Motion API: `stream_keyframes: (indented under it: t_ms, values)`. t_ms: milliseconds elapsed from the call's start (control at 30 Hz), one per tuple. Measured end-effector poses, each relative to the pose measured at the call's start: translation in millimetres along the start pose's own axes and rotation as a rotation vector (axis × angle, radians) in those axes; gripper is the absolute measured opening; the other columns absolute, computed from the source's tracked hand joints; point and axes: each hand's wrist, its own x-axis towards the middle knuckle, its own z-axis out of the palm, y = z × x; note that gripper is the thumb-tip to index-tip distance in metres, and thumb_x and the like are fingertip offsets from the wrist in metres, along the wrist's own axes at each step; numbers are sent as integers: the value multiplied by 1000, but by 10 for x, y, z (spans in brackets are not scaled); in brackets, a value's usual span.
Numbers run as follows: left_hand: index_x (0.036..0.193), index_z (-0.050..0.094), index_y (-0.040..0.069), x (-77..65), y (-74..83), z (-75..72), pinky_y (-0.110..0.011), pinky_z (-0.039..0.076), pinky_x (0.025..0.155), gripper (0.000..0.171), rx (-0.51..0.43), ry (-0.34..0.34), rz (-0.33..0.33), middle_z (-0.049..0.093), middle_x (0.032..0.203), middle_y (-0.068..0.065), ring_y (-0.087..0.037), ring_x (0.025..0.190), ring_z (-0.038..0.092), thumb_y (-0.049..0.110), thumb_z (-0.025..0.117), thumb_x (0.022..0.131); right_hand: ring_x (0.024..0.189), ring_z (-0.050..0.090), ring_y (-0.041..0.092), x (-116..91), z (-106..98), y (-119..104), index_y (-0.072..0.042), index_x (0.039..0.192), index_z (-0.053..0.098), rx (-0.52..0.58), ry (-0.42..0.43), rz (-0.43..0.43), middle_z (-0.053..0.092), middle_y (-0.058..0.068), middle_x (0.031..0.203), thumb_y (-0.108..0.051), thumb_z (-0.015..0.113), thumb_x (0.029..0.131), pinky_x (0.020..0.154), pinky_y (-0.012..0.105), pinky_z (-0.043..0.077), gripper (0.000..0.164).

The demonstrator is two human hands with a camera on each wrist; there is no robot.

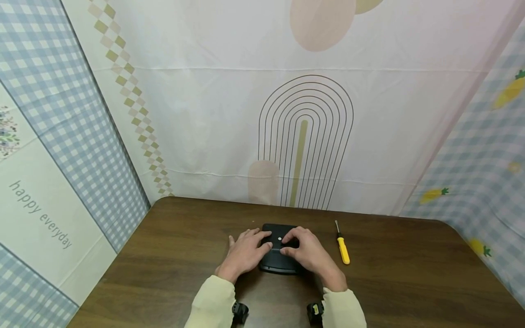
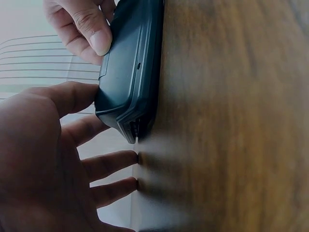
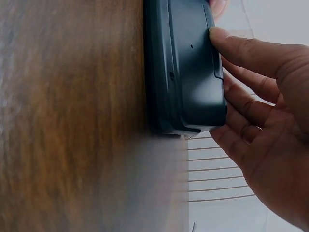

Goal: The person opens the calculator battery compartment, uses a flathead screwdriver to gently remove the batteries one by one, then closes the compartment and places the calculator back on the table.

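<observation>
A flat black plastic device (image 1: pixel 280 263) lies on the table, with a small white round spot on its upper face. My left hand (image 1: pixel 244 252) rests at its left side. In the left wrist view, that thumb and forefinger touch the casing (image 2: pixel 126 67) while the other fingers spread beside it, tips at the tabletop. From the right, my right hand (image 1: pixel 310 253) sets its thumb and forefinger on the upper face. The right thumb (image 3: pixel 241 48) presses at the edge of a panel seam on the casing (image 3: pixel 193 92); the other fingers reach behind, partly hidden.
A screwdriver (image 1: pixel 343 248) with a yellow handle lies to the right of my right hand, its shaft pointing away. The brown wooden table (image 1: pixel 164 255) ends at a patterned white cloth (image 1: pixel 205 136) behind. Checked cloths hang at both sides.
</observation>
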Motion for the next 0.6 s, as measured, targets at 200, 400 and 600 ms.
stream_keyframes:
  t_ms: [200, 400, 600]
  values:
    - [147, 66, 20, 2, 2, -1, -86, 9, 111, 44, -3, 4, -4, 52, 157, -18, -45, 151, 37, 39, 58, 108, 109, 63, 29, 7, -13, -12, -13, 96, 75, 2, 5, 3, 69, -1, 104, -8, 89, 86, 101, 56, 52, 18]
    - [147, 66, 20, -3, -3, -6, -86, 8, 111, 45, -8, 1, -1, 52, 157, -18, -45, 151, 37, 40, 58, 108, 94, 63, 18, 11, -21, -26, -13, 95, 72, 26, 11, 24, 66, -3, 98, -6, 91, 84, 91, 48, 56, 23]
    - [147, 66, 20, -4, -14, -7, -86, 8, 112, 46, -8, 0, 3, 52, 157, -18, -45, 151, 37, 41, 59, 107, 85, 62, 13, 6, -41, -21, -12, 95, 70, 65, -1, 2, 66, -2, 93, -4, 89, 85, 81, 39, 57, 23]
